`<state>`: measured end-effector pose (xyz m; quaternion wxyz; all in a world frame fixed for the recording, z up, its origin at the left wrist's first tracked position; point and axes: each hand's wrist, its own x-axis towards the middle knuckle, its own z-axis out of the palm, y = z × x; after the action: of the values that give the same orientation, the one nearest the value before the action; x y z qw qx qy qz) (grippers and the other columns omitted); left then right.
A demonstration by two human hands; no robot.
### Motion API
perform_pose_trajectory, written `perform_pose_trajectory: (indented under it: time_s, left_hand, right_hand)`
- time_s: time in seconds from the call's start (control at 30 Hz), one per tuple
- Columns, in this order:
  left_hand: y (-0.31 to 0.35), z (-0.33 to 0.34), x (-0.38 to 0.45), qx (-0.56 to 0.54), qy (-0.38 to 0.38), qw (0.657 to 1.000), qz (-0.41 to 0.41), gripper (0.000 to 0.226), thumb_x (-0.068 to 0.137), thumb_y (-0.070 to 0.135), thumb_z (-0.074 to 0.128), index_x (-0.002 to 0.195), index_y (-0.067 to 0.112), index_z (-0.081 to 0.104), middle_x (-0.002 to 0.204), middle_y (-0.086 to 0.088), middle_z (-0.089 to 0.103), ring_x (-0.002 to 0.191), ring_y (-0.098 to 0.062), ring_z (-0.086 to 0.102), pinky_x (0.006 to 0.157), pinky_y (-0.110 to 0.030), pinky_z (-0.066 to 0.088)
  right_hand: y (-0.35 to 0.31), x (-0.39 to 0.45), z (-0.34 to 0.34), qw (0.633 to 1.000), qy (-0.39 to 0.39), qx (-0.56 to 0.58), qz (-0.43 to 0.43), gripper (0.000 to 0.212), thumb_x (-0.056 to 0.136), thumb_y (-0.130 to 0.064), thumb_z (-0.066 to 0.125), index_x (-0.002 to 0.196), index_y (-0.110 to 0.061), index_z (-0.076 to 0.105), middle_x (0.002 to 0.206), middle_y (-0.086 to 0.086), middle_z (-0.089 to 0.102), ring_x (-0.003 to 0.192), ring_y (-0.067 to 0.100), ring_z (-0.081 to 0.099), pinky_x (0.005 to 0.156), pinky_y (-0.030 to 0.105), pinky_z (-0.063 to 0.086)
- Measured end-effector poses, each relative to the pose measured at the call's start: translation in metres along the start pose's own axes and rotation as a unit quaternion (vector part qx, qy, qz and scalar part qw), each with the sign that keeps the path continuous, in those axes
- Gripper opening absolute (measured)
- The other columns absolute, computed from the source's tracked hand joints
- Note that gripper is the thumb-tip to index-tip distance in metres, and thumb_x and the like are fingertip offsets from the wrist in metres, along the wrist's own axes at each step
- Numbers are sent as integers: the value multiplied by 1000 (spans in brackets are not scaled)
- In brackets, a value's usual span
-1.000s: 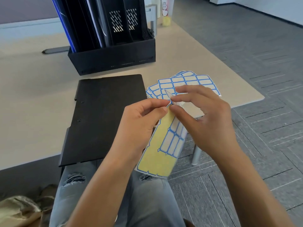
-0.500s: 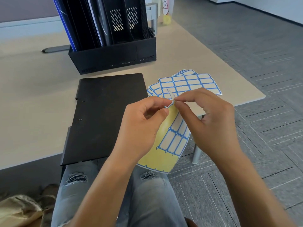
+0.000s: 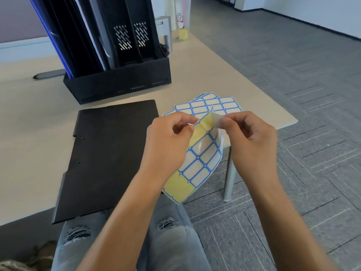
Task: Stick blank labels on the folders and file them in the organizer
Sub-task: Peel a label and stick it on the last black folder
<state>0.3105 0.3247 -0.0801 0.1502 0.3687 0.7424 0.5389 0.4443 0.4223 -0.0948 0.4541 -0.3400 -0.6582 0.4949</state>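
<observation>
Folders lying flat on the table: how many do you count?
1: the black folder lies flat on the table, left of both hands. Others stand in the organizer, partly hidden.

**Tally of what is in view**

Two hands: the left hand [image 3: 168,141] and the right hand [image 3: 252,141], both near the centre of the frame. One label sheet [image 3: 199,161] is held between them, with one label [image 3: 215,119] partly peeled at its top. More label sheets [image 3: 214,103] lie fanned on the bench [image 3: 29,118] just above the hands; at least two, the exact number cannot be told. One black folder [image 3: 109,153] lies flat at centre left. One black organizer [image 3: 117,83] stands at upper left, holding several upright folders too tightly packed to count. One clear cup [image 3: 182,18] stands at top centre.
</observation>
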Motion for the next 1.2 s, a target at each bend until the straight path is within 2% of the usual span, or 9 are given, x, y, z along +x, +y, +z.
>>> perform_pose_trajectory:
  time_s: [0.1, 0.23, 0.33, 0.43, 0.6, 0.77, 0.97, 1.1, 1.2]
  left_hand:
    - [11, 13, 22, 32, -8, 999, 8, 23, 94, 9, 64, 98, 27, 79, 84, 6, 76, 74, -17, 67, 65, -23, 49]
    - [16, 33, 57, 68, -27, 997, 13, 25, 94, 7, 61, 99, 24, 79, 81, -3, 75, 69, -23, 60, 54, -20, 43]
    - [12, 49, 83, 107, -31, 993, 28, 25, 94, 7, 60, 99, 23, 79, 81, -1, 74, 68, -20, 62, 61, -21, 47]
    - [2, 65, 109, 171, -35, 984, 28, 26, 93, 9, 58, 98, 26, 77, 81, 4, 71, 64, -12, 59, 62, -29, 45]
    - [-7, 79, 124, 311, -46, 947, 65, 27, 94, 19, 61, 121, 21, 68, 113, -3, 63, 113, -28, 55, 97, -44, 46]
    - [19, 67, 82, 83, -61, 993, 54, 19, 96, 13, 63, 103, 22, 78, 101, 15, 74, 95, 4, 65, 85, -11, 47]
    - [5, 55, 42, 17, -60, 997, 41, 27, 99, 14, 60, 116, 27, 76, 114, 19, 71, 111, 5, 62, 94, -20, 49]
    - [-2, 37, 24, -7, -44, 999, 21, 26, 99, 15, 61, 119, 26, 74, 116, 19, 70, 110, 6, 62, 93, -19, 50]
    - [-7, 20, 14, -30, -20, 999, 6, 26, 98, 15, 63, 118, 26, 75, 114, 19, 72, 109, 3, 64, 95, -29, 54]
  right_hand:
    - [1, 15, -9, 999, 41, 21, 20, 12, 97, -15, 70, 87, -19, 77, 83, -2, 78, 76, 5, 67, 71, 20, 54]
    - [5, 39, -22, 995, 100, 15, 23, 15, 98, -14, 67, 89, -20, 76, 82, -9, 77, 79, 8, 69, 80, 33, 60]
    - [10, 56, -28, 990, 139, 24, 32, 14, 99, -16, 67, 89, -20, 76, 84, -1, 79, 86, 22, 76, 86, 48, 62]
    - [17, 70, -31, 987, 156, 23, 42, 15, 98, -19, 67, 87, -23, 74, 85, 2, 78, 90, 28, 76, 88, 52, 61]
    - [30, 77, -26, 986, 155, 17, 57, 16, 99, -18, 68, 85, -24, 74, 81, -6, 77, 82, 14, 73, 83, 36, 61]
    - [31, 69, -10, 989, 129, 22, 70, 15, 97, -15, 69, 85, -21, 74, 80, -9, 77, 76, 6, 68, 73, 18, 51]
    - [21, 49, 14, 995, 78, 33, 49, 16, 97, -14, 69, 84, -21, 74, 77, -10, 76, 74, 4, 67, 72, 15, 50]
    - [15, 30, 29, 998, 44, 26, 37, 15, 99, -10, 69, 88, -17, 76, 76, -15, 73, 74, 0, 66, 72, 11, 47]
    - [7, 17, 39, 999, 13, 22, 29, 12, 99, -11, 70, 92, -15, 78, 83, -12, 76, 80, 1, 68, 74, 11, 49]
